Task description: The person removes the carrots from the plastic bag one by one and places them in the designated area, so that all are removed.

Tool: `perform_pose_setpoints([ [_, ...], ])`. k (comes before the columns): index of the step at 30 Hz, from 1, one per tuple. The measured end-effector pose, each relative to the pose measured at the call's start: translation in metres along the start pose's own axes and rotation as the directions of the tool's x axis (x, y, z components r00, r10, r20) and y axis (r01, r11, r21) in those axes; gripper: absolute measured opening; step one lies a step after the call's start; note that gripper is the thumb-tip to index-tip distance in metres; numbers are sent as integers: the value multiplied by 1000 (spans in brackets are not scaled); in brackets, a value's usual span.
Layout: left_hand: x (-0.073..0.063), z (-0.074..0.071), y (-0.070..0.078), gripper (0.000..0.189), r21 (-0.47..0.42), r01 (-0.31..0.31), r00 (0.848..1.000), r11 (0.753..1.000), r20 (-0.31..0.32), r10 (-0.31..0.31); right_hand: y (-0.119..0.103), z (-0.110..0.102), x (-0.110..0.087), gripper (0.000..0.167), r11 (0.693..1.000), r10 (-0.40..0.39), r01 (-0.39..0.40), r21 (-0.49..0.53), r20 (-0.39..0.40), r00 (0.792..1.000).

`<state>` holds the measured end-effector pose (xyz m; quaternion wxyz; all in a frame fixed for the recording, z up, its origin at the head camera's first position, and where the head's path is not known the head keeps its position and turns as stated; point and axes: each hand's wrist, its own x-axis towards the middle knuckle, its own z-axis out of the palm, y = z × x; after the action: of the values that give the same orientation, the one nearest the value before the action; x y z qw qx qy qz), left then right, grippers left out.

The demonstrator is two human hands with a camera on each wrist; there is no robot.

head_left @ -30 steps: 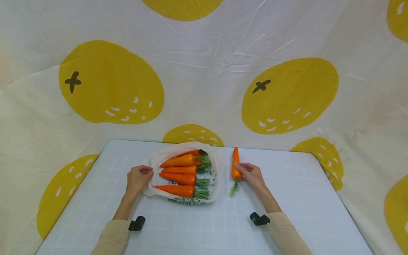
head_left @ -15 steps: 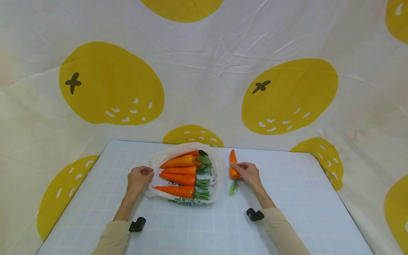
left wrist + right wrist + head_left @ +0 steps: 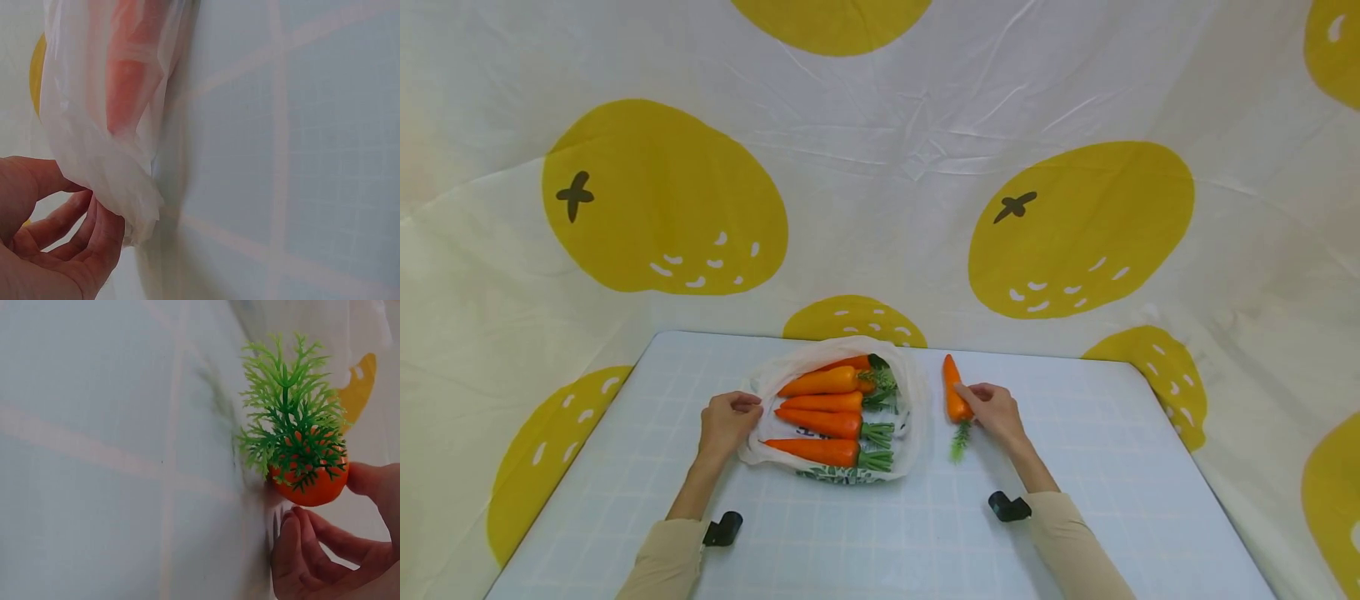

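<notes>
A white plastic bag (image 3: 917, 417) lies with its mouth spread wide, and several orange carrots (image 3: 820, 452) with green tops rest side by side in it. My left hand (image 3: 727, 423) pinches the bag's left edge between thumb and fingers; the left wrist view shows the thin plastic (image 3: 115, 169) gathered at the fingertips. To the right of the bag, my right hand (image 3: 996, 412) holds a single carrot (image 3: 953, 400) by its thick end, tip pointing away from me. Its feathery green top (image 3: 290, 406) faces the right wrist camera, with the thumb and fingers on either side of the orange body.
The table (image 3: 880, 550) has a pale blue checked cover, its far edge just behind the bag. A white cloth (image 3: 880, 208) with big yellow fruit prints hangs behind and at both sides. Small black devices (image 3: 724, 529) sit at both wrists.
The right hand and its carrot shift slightly left, then back right, with the carrot's tip now lower in view and tilted left. The left hand and bag stay put.
</notes>
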<state>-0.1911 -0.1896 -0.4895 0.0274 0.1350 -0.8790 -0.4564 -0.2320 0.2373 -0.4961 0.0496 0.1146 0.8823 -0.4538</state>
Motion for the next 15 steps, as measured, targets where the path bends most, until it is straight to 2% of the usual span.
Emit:
perform_pose_setpoints([
  [7,1,0,0,22,6,-5,1000,1000,-1,5,1,-10,1,51,999,-17,16,34,18,1000],
  [11,1,1,-1,22,9,9,1000,1000,-1,-9,3,-10,4,49,997,-19,14,76,58,998],
  [15,2,1,0,22,10,-1,1000,1000,-6,1,5,-9,5,49,995,-12,4,97,83,996],
])
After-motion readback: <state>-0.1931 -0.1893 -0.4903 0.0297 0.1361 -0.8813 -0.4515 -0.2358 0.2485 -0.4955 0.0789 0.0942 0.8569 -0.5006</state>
